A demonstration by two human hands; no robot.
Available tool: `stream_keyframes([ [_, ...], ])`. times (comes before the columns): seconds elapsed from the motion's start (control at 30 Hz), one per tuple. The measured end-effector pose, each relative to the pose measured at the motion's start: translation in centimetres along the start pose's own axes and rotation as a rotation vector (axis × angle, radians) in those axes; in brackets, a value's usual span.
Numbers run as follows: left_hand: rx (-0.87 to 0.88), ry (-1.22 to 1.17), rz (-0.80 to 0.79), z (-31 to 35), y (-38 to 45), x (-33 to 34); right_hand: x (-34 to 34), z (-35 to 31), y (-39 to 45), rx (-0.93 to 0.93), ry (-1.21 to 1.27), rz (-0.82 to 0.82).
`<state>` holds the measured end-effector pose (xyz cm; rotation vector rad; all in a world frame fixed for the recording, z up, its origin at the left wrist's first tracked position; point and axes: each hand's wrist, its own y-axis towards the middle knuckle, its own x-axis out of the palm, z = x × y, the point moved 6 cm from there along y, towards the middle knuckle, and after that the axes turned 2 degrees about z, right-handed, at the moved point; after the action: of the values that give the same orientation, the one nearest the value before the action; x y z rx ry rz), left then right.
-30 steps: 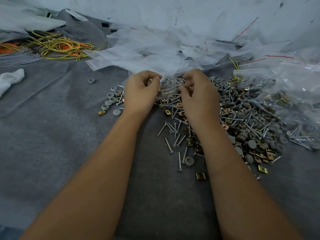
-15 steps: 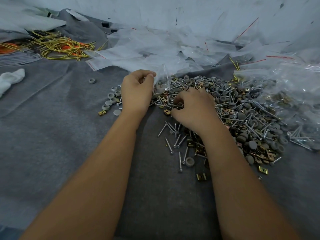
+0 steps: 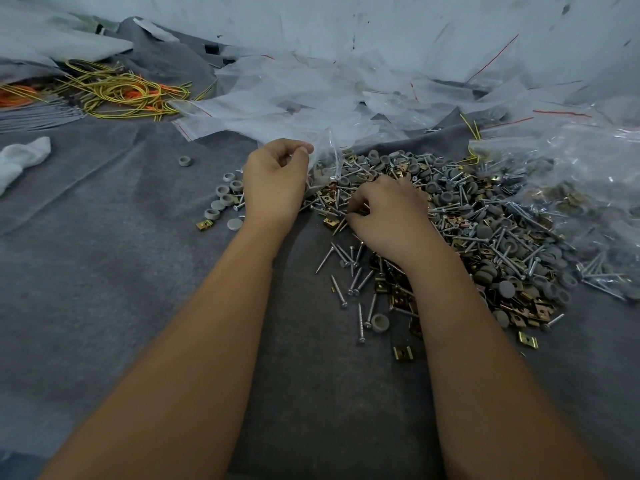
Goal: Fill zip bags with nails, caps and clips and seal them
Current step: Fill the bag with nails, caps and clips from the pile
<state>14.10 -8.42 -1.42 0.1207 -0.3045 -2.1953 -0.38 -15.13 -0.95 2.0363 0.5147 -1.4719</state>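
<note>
My left hand [image 3: 275, 181] pinches the rim of a small clear zip bag [image 3: 323, 157] that hangs just right of it over the near-left edge of the pile. A heap of silver nails, grey caps and brass clips [image 3: 485, 230] spreads across the grey cloth to the right. My right hand [image 3: 388, 216] lies on the heap's left side with curled fingers pinching nails [image 3: 341, 221] whose tips stick out to the left. Several grey caps [image 3: 221, 202] sit loose left of my left hand.
Empty zip bags [image 3: 311, 95] are piled at the back. Filled bags [image 3: 571, 174] lie at the right. Yellow and orange wires [image 3: 121, 88] are at the back left, a white cloth [image 3: 20, 157] at the far left. Loose nails [image 3: 349, 271] lie between my forearms.
My right hand let go of the bag, dropped down into the heap and picked up nails. My left hand kept hold of the bag and stayed in place.
</note>
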Motion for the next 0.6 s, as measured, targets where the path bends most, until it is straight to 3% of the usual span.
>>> stream_keyframes([
  [0.13,0.003,0.005,-0.009,0.1,0.0,0.0,0.1,0.2,0.1,0.015,0.032,0.024],
  [0.23,0.009,0.014,-0.005,0.1,0.0,0.0,-0.7,0.4,0.2,0.031,0.114,0.147],
  [0.6,0.088,0.133,-0.088,0.5,-0.4,0.7,-3.6,0.6,-0.9,0.067,0.831,0.513],
])
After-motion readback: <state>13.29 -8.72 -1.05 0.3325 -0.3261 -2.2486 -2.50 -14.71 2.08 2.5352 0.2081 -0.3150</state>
